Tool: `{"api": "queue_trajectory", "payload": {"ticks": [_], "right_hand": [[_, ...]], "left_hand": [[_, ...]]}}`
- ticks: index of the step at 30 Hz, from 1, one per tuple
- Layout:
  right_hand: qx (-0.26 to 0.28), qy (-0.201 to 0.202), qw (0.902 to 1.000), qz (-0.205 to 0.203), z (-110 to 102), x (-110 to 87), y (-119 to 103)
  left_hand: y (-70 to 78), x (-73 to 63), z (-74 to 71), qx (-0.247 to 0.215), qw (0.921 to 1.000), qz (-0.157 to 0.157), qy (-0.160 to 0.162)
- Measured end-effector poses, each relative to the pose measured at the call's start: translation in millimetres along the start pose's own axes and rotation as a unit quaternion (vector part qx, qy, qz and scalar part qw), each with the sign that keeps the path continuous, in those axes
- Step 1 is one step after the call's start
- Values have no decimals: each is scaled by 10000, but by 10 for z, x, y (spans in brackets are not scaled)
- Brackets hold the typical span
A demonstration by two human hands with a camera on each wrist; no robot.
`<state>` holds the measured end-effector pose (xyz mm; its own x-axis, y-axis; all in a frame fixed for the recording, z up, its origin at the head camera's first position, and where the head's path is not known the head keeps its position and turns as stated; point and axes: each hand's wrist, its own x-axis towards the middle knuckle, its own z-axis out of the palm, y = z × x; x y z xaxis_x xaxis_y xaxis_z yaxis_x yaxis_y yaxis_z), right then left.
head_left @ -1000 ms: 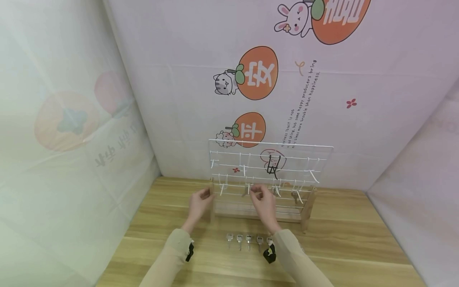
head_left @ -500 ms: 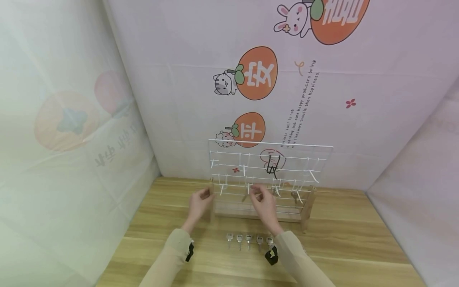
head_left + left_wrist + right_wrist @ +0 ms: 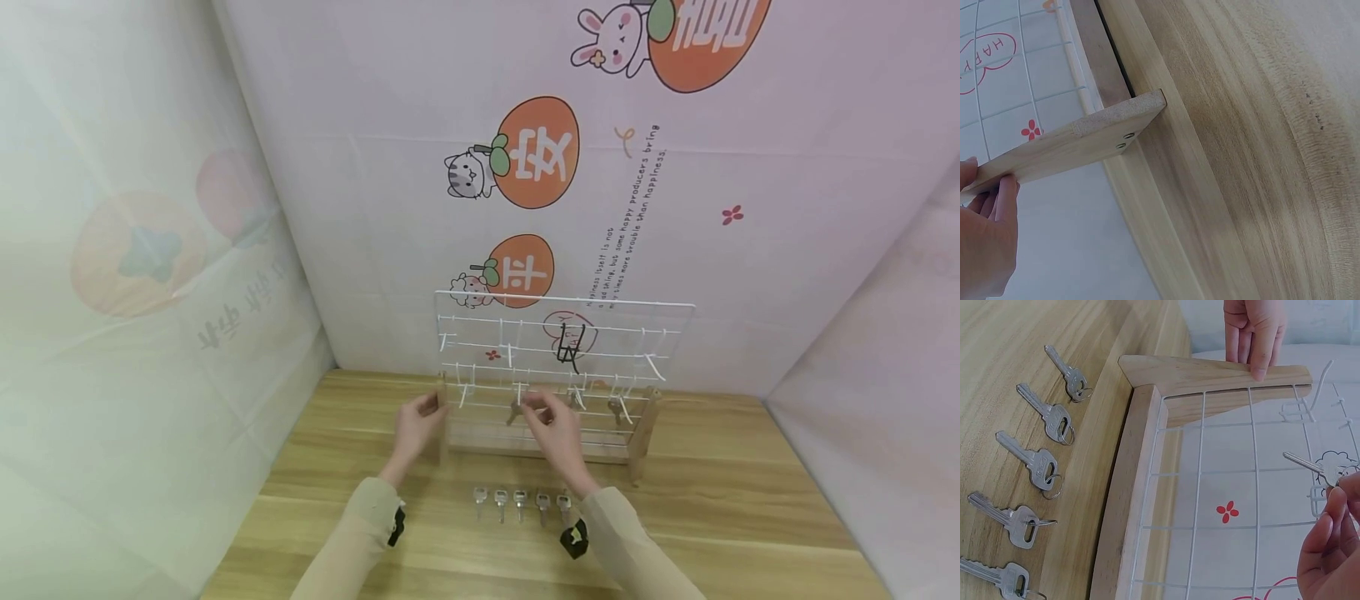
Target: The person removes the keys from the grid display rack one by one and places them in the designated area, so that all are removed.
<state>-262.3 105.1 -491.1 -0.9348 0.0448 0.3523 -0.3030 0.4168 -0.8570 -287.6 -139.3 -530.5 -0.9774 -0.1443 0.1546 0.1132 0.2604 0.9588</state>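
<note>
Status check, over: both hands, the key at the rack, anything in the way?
Left hand grips wooden side post. Right hand pinches key beside white hook. Hung or not, unclear. Nothing visibly blocking.

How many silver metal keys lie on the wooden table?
5, in one row: leftmost key, second key, middle key, fourth key, rightmost key beside the beige right sleeve, which may hide more.

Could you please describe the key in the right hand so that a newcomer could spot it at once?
On the light-brown wooden table stands a wooden-framed white wire rack. In its lower row, beside the second white wire hook from the left, a bare right hand pinches a small silver metal key. Unlike the other silver keys, this one is held.
</note>
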Motion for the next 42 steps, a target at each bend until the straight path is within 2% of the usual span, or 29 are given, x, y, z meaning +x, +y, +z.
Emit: {"api": "queue_trajectory", "payload": {"ticks": [12, 18, 23, 36, 42], "right_hand": [[184, -170, 9992, 303, -75, -67, -72], [384, -188, 9986, 300, -99, -96, -123], [219, -209, 9990, 324, -128, -132, -142], [-120, -346, 9974, 625, -242, -266, 146], [-316, -271, 9985, 358, -305, -352, 292]], "left_hand": [[6, -3, -2, -62, 10000, 71, 24], [9, -5, 0, -71, 9999, 100, 24], [5, -6, 5, -11, 9999, 125, 17], [2, 4, 1, 14, 10000, -9, 7], [-12, 7, 3, 104, 9999, 9, 34]]}}
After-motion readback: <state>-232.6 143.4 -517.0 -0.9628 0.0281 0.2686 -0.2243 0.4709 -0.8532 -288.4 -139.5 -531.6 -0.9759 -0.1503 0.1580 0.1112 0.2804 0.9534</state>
